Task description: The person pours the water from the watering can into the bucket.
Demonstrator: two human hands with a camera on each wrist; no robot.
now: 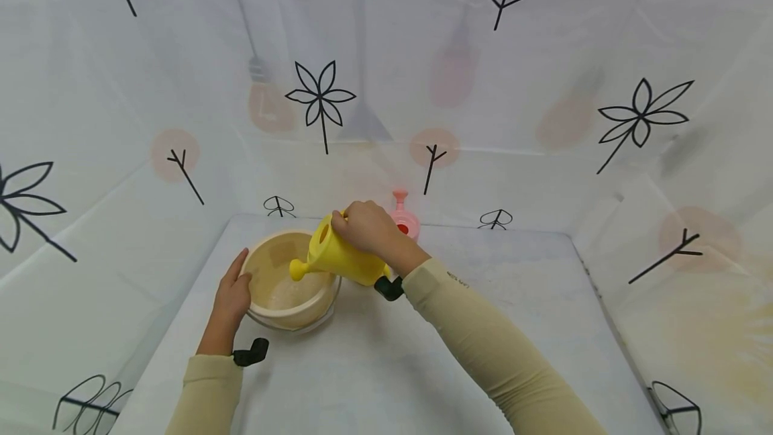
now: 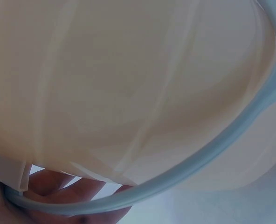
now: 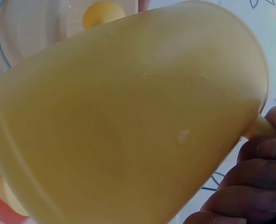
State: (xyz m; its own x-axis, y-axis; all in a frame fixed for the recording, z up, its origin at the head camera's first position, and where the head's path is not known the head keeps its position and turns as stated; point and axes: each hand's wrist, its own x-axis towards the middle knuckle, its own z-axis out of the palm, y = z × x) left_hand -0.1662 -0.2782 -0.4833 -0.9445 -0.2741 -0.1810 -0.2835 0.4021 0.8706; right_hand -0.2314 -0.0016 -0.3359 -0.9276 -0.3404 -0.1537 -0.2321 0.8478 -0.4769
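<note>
A cream bucket (image 1: 294,321) stands toward the back left of the white table. My left hand (image 1: 231,297) grips its left side, thumb at the rim; the left wrist view shows fingers behind the bucket's grey-white handle (image 2: 189,171). My right hand (image 1: 370,228) holds a yellow watering can (image 1: 347,262) by its handle. The can is tilted left, its round spout head (image 1: 297,269) over the bucket's opening. No stream of water can be made out. In the right wrist view the can's yellow body (image 3: 128,116) fills most of the picture, with curled fingers (image 3: 250,177) at the right.
Behind the right hand stands a pink watering can (image 1: 400,199), partly hidden, near the table's back edge. The white table (image 1: 483,314) extends to the right and front. Patterned white cloth walls (image 1: 386,86) enclose its back and sides.
</note>
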